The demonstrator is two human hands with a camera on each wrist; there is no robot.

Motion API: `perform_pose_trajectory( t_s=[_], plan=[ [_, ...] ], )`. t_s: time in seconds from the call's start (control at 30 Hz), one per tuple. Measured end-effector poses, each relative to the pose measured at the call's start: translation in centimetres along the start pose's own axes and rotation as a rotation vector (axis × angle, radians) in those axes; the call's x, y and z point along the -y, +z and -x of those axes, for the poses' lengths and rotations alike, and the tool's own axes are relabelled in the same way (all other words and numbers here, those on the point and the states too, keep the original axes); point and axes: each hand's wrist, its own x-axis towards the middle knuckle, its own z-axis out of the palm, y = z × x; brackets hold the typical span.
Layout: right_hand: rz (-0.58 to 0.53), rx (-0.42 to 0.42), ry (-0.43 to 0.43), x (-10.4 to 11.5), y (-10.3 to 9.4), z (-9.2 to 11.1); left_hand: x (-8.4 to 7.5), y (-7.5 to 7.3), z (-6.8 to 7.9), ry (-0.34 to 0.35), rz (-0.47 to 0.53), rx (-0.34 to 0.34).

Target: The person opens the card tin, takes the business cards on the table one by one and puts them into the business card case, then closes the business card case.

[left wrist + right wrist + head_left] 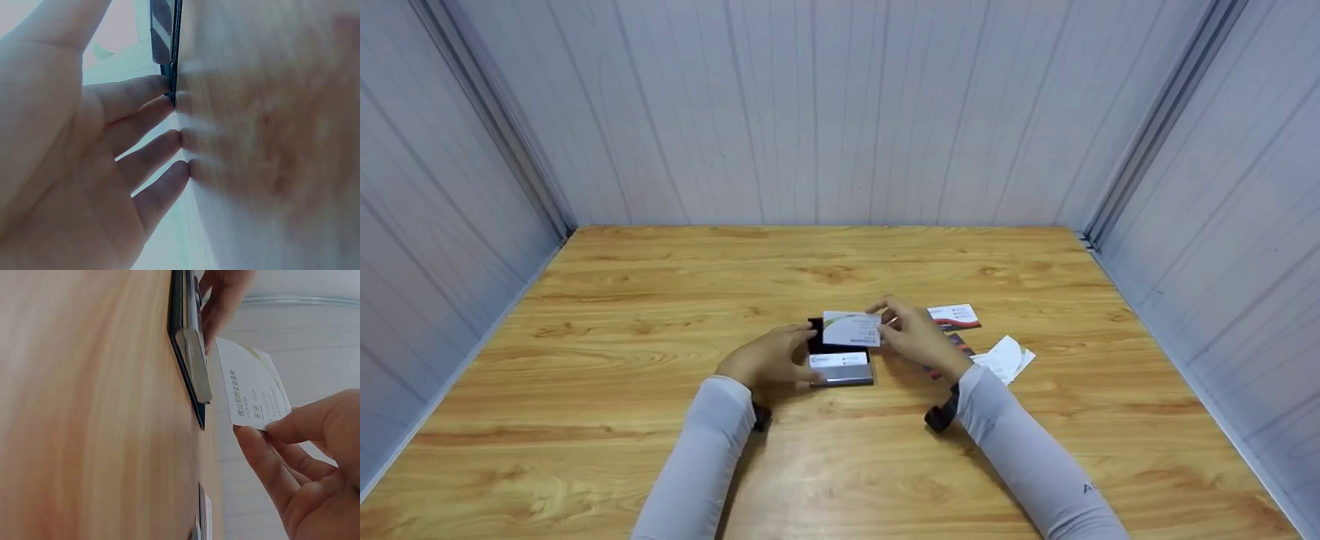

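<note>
My right hand (pixel 919 337) pinches a white business card (pixel 851 328) with a green-gold curve by its right edge, between thumb and fingers. The card (pixel 250 385) hangs over the raised part of an opened dark card case (pixel 840 375), whose silvery front pocket contains cards with a white top showing. At the case's left side is my left hand (pixel 769 358), its thumb over the front corner. In the left wrist view, fairly straight fingers (pixel 146 154) reach the case's edge (pixel 179 34) and the tabletop.
To the right lie a white card with a red and dark wave (pixel 954 315), a dark card (pixel 960 345) partly under the right forearm, and overlapping white cards (pixel 1011 358). The wooden table (pixel 660 285) meets panelled walls at the back and sides.
</note>
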Motion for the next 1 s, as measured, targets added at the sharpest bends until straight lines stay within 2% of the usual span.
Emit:
perform_pose_trajectory(
  t_s=[0.2,0.4,0.7,0.87,1.0],
  plan=[
    [-0.013,0.028,-0.002,0.3,1.0,0.0,0.1,-0.1,-0.3,0.029,-0.004,-0.003],
    [-0.033,0.022,-0.007,0.3,1.5,0.1,0.1,0.0,-0.3,0.007,-0.034,-0.008],
    [-0.036,0.042,-0.047,0.7,1.8,0.3,0.1,0.0,-0.3,0.025,-0.020,-0.017],
    [0.018,0.069,-0.071,0.7,1.7,0.3,0.2,0.0,-0.3,0.047,-0.016,-0.022],
    [0.073,0.102,-0.101,0.7,1.6,0.4,0.1,0.0,-0.3,0.038,-0.025,-0.012]
  ],
)
